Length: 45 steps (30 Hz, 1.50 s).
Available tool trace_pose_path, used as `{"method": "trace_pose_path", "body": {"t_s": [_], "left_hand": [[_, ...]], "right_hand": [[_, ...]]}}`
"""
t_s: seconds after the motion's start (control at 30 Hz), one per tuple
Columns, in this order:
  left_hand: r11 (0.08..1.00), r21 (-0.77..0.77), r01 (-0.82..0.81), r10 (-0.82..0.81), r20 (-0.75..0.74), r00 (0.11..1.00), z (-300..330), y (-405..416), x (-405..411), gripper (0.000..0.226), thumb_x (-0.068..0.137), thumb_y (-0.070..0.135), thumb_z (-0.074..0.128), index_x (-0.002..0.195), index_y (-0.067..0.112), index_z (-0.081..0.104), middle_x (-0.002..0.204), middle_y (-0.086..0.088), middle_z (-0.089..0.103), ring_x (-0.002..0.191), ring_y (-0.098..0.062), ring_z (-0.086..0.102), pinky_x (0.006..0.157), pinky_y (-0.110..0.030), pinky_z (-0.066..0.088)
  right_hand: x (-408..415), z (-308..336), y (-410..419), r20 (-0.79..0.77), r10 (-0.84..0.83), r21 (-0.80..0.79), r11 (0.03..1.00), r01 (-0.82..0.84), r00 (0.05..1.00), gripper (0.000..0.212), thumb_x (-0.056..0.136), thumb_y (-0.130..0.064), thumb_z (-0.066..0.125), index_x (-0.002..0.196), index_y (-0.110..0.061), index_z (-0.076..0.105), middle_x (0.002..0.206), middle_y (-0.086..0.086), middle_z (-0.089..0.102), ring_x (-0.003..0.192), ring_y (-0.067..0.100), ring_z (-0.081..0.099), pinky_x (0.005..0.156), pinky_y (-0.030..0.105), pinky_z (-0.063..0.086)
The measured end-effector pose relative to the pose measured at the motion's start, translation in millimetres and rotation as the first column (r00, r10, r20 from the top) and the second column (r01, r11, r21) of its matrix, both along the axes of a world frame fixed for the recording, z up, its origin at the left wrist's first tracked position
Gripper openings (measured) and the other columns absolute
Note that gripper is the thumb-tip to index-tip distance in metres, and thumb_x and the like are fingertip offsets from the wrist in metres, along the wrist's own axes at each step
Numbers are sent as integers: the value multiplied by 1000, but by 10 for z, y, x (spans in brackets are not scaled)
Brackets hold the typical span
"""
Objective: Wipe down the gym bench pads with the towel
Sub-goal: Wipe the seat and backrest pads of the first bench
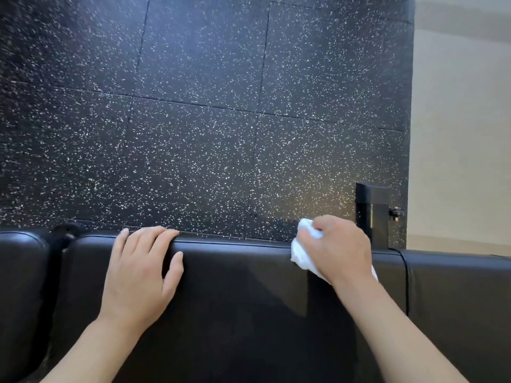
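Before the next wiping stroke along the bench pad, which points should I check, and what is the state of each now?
1. Towel held firmly: ok. The right hand grips the white towel, bunched.
2. Towel touching the pad: ok. It presses on the far edge of the long black pad.
3. Bench steadied: ok. The left hand rests flat on the same pad, fingers over its far edge.
4. Path to the right free: cannot tell. A black post stands just beyond the pad's edge, beside the towel.
5. Pad already clean: cannot tell. The dark surface shows no clear marks.
6. Small pad on the left wiped: cannot tell.
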<state>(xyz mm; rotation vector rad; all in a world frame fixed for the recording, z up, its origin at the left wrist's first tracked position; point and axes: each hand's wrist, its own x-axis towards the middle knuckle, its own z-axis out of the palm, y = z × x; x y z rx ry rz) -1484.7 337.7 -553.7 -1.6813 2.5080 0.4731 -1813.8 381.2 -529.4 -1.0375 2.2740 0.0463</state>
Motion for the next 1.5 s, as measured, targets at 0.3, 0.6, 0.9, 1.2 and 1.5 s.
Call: {"method": "trace_pose_path", "body": {"t_s": [0.3,0.6,0.9,1.2,1.5], "left_hand": [[997,-12,-79,79,-20,997,99,-100,700,59,98,42,44,147,12,57,149,-10,53,146,-36,45,123,-61,27],[975,-7,-224,224,-34,974,114,-12,1306,65,98,43,42,155,12,46,152,-8,53,144,-33,47,125,-59,27],[969,3,-249,247,-125,961,99,99,1480,58,97,33,42,152,13,49,150,-2,55,148,-24,46,127,-54,24],[956,-27,-293,289,-109,951,81,202,1435,58,97,33,43,150,10,48,152,-4,53,150,-27,41,127,-58,22],[966,-25,-257,256,-51,965,111,70,969,61,100,41,44,156,16,47,161,-13,42,148,-38,39,120,-64,32]], "right_hand": [[1638,-10,-754,115,272,-70,962,-266,955,30,95,-32,50,69,-19,44,77,-5,50,82,23,52,67,34,34],[2418,-169,-1002,99,334,-195,930,-311,937,54,96,-65,49,67,-21,36,68,-6,45,77,20,48,70,35,32],[3086,-220,-1350,184,411,-259,897,-359,893,50,95,-59,54,68,-18,45,66,-3,49,77,22,53,66,35,40],[3210,-250,-1426,207,424,-265,892,-367,882,44,93,-48,54,65,-17,44,66,0,51,75,25,54,60,35,34],[2445,-234,-1100,198,392,-237,908,-345,898,40,96,-44,49,66,-18,48,67,-3,51,75,24,54,63,35,35]]}}
